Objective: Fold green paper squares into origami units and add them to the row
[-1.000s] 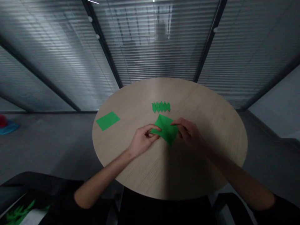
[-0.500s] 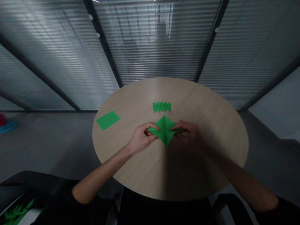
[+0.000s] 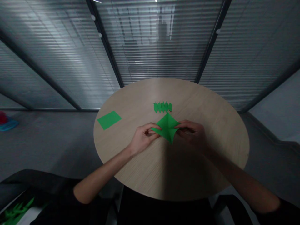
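A green sheet of paper [image 3: 168,126] with crease lines is held up over the table, one corner pointing away from me and one toward me. My left hand [image 3: 144,137] pinches its left corner between thumb and fingers. The right corner is gripped by my right hand [image 3: 193,132], whose fingers are partly in shadow. Just beyond the sheet lies a row of several small folded green paper pieces [image 3: 162,107]. To the left, a flat green sheet [image 3: 109,120] rests on the tabletop.
The round wooden table [image 3: 140,168] stands before glass panels with blinds [image 3: 150,65]. Black chair arms [image 3: 44,176] flank me. Green paper shapes [image 3: 18,211] lie at the lower left. A red and blue object [image 3: 8,123] sits on the floor at far left.
The held sheet has shifted slightly to the right and away from me, and its near corner now tilts right. Both hands keep their hold. The view has moved a little.
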`<state>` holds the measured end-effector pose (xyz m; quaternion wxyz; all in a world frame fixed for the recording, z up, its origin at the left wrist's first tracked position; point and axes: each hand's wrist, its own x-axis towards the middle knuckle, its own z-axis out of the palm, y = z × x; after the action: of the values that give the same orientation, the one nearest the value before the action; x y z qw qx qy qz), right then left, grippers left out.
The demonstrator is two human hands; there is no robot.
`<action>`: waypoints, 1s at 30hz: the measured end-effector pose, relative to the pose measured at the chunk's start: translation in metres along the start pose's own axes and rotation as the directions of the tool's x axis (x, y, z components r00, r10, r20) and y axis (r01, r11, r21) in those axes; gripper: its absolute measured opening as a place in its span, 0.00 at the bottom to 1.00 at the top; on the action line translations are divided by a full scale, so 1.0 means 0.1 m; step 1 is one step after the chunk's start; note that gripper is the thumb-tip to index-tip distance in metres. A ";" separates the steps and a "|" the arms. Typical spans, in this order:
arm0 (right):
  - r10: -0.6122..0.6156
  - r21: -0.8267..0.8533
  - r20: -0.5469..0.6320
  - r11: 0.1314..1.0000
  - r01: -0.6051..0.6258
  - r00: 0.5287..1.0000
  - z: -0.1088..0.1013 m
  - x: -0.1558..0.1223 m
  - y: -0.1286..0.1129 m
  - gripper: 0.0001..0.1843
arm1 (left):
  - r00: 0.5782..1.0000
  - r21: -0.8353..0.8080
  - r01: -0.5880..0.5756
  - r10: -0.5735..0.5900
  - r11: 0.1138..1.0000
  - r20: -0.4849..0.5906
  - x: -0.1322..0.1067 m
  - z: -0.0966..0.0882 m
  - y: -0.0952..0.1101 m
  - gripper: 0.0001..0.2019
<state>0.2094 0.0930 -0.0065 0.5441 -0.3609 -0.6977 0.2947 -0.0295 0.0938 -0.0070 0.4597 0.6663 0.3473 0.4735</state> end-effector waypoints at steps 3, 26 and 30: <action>-0.012 0.014 0.040 1.000 0.011 0.999 0.00 0.00 -0.02 0.03 | 0.994 0.100 -0.081 0.088 0.992 -0.069 0.00 -0.01 0.02 0.02; 0.191 0.103 0.022 0.976 -0.193 0.981 0.09 -0.02 -0.12 0.12 | 0.985 0.081 -0.102 0.112 0.991 -0.134 -0.06 0.13 0.04 0.06; 0.143 0.081 0.071 0.986 -0.149 0.987 0.10 0.00 -0.15 0.08 | 0.986 0.140 -0.106 0.122 0.984 -0.110 -0.06 0.14 0.07 0.05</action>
<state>0.1971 0.0839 0.0031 0.5133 -0.3774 -0.6733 0.3752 -0.0175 0.0815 -0.0038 0.3649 0.6853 0.3659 0.5132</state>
